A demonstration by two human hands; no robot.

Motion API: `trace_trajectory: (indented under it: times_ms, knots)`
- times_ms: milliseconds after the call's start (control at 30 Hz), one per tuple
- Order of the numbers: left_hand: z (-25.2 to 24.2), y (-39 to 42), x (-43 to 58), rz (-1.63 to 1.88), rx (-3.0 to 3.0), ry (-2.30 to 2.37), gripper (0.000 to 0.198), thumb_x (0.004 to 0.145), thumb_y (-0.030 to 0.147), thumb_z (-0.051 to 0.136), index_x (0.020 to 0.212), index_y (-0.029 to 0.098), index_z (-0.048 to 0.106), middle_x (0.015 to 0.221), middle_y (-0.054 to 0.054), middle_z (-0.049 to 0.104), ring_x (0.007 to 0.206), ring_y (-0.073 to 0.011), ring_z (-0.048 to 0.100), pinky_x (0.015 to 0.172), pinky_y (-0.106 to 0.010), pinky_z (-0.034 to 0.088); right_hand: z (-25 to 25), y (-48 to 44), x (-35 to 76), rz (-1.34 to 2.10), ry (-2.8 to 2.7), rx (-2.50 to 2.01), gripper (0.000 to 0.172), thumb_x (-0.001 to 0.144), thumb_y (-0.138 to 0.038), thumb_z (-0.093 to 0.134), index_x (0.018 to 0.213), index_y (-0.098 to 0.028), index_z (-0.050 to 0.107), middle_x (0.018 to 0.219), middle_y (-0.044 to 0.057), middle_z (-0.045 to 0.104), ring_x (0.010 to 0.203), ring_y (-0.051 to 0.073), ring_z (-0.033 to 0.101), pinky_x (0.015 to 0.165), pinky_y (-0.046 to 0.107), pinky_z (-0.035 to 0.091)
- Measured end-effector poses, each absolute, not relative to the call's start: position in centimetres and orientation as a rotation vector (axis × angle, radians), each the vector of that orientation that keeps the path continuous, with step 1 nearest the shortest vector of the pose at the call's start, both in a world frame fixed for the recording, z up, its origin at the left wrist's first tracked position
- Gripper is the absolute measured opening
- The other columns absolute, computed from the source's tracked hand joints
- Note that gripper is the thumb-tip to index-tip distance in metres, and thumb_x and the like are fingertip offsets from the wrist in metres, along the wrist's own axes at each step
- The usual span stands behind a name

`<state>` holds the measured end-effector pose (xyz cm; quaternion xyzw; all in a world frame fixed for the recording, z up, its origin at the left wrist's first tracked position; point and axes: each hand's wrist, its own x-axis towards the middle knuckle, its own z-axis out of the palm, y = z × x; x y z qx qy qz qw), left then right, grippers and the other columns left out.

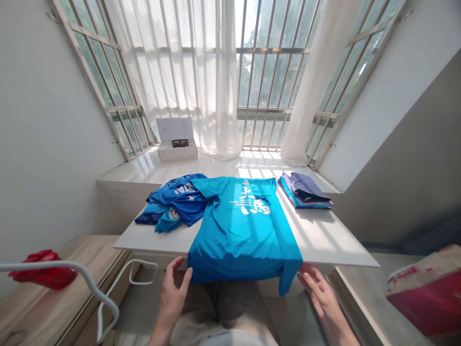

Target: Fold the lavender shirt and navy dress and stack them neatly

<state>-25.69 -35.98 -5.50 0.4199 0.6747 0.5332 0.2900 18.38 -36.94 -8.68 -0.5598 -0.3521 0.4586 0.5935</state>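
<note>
left hand [172, 300] open, fingers spread, thumb at hem of blue t-shirt [243, 230]; right hand [324, 302] fingers [317, 283] loosely together by hanging corner, no pinch; shirt lies flat & even on white table [334, 240], hem draped over front edge

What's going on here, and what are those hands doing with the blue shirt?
A person is at a white table with a bright blue T-shirt spread flat on it, its lower end hanging over the near edge. The left hand and right hand are open, right beside that hanging cloth. A crumpled blue shirt lies to the left, and a folded pile of clothes lies to the right.
</note>
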Motion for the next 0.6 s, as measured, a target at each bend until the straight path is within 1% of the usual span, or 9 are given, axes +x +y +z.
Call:
trace_trajectory:
  times_ms: [133,200,300,367,433,500,533,600]
  knots:
    - [-5.4,-34.8,-25.0,1.369,1.195,1.732,0.072,0.067,0.066,0.078,0.117,0.018,0.058,0.106,-0.012,0.074,0.104,-0.0334,0.071,0.096,-0.051,0.056,-8.3,-36.2,17.3,1.044,-0.834,-1.304,0.051,0.067,-0.062,0.086,0.099,-0.024,0.07,0.104,0.009,0.078,0.108,0.033,0.073,0.1,0.046,0.058]
    - [-5.1,-34.7,-24.6,1.294,1.228,1.672,0.067,0.068,0.065,0.078,0.114,0.019,0.06,0.1,-0.01,0.075,0.097,-0.0311,0.072,0.093,-0.047,0.057,-8.1,-35.9,16.9,1.054,-0.816,-1.3,0.054,0.064,-0.062,0.088,0.097,-0.024,0.07,0.1,0.009,0.079,0.104,0.034,0.074,0.095,0.045,0.06]
    - [-3.5,-34.9,-23.8,1.138,1.249,1.524,0.055,0.073,0.067,0.075,0.098,0.019,0.067,0.088,-0.006,0.075,0.088,-0.0276,0.072,0.085,-0.039,0.057,-7.1,-36.0,16.6,1.184,-0.776,-1.284,0.06,0.06,-0.063,0.089,0.102,-0.023,0.071,0.101,0.012,0.08,0.099,0.036,0.075,0.086,0.047,0.062]
    - [-1.7,-35.1,-23.2,1.102,1.138,1.383,0.056,0.073,0.071,0.074,0.089,0.018,0.07,0.084,-0.005,0.075,0.084,-0.0266,0.071,0.08,-0.036,0.057,-6.0,-36.3,16.7,1.34,-0.793,-1.295,0.064,0.06,-0.065,0.087,0.104,-0.021,0.074,0.099,0.013,0.081,0.094,0.037,0.076,0.081,0.048,0.062]
    - [0.0,-35.4,-22.8,1.14,0.943,1.269,0.059,0.07,0.072,0.075,0.094,0.019,0.073,0.09,-0.007,0.077,0.088,-0.0285,0.071,0.08,-0.037,0.058,-4.9,-36.7,17.0,1.473,-0.841,-1.305,0.064,0.063,-0.067,0.085,0.106,-0.02,0.076,0.098,0.014,0.081,0.093,0.037,0.077,0.082,0.049,0.062]
    - [0.8,-35.9,-22.5,1.2,0.775,1.205,0.057,0.068,0.069,0.078,0.1,0.021,0.076,0.097,-0.007,0.079,0.096,-0.0314,0.072,0.085,-0.042,0.058,-4.2,-37.1,17.4,1.517,-0.862,-1.289,0.062,0.067,-0.066,0.083,0.109,-0.02,0.077,0.103,0.014,0.081,0.099,0.037,0.076,0.088,0.049,0.06]
    - [0.8,-36.2,-22.5,1.216,0.722,1.182,0.055,0.069,0.067,0.08,0.103,0.023,0.076,0.099,-0.007,0.079,0.098,-0.0323,0.072,0.086,-0.044,0.058,-4.2,-37.4,17.5,1.506,-0.841,-1.272,0.06,0.068,-0.065,0.082,0.109,-0.021,0.077,0.106,0.014,0.08,0.102,0.037,0.075,0.089,0.049,0.059]
    - [-0.3,-37.1,-22.7,1.195,0.666,1.151,0.052,0.07,0.063,0.081,0.105,0.026,0.076,0.099,-0.006,0.079,0.096,-0.0319,0.073,0.087,-0.047,0.059,-4.6,-37.9,17.8,1.464,-0.748,-1.258,0.055,0.067,-0.064,0.082,0.104,-0.024,0.079,0.108,0.013,0.08,0.102,0.037,0.074,0.087,0.048,0.06]
